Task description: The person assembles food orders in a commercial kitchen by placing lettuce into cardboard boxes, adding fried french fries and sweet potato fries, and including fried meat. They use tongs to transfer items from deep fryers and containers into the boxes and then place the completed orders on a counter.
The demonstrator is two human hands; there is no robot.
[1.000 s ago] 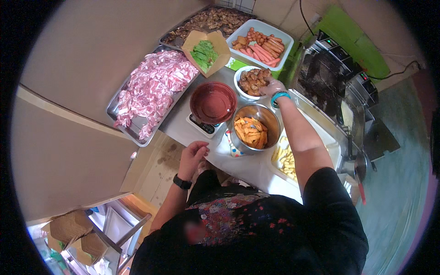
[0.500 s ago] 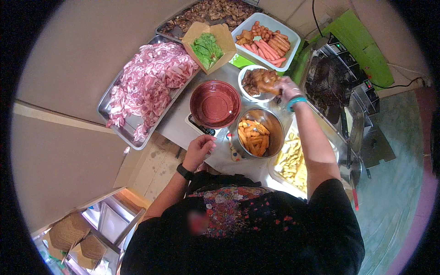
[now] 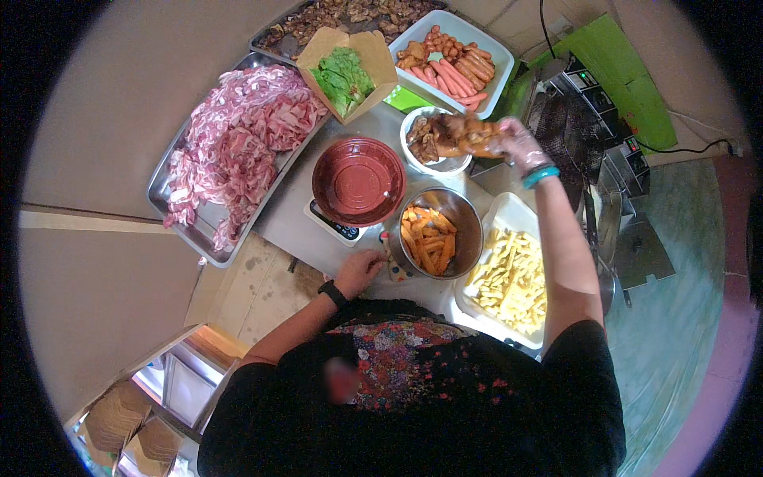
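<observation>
I see right hand (image 3: 517, 143), upper centre-right, gloved, closed around glossy brown fried meat (image 3: 469, 133) over white bowl (image 3: 435, 143) | left hand (image 3: 359, 270) loosely curled at counter edge beside round steel bowl (image 3: 469, 230) | little free counter.

The dark tray of browned pieces (image 3: 350, 14) runs out past the top edge. The red bowl (image 3: 358, 181) covers most of the kitchen scale (image 3: 334, 225); its display is too small to read. The right hand (image 3: 515, 145) hides part of the fried piece (image 3: 469, 135) it grips. Whether the left hand (image 3: 359, 270) holds anything cannot be told.
</observation>
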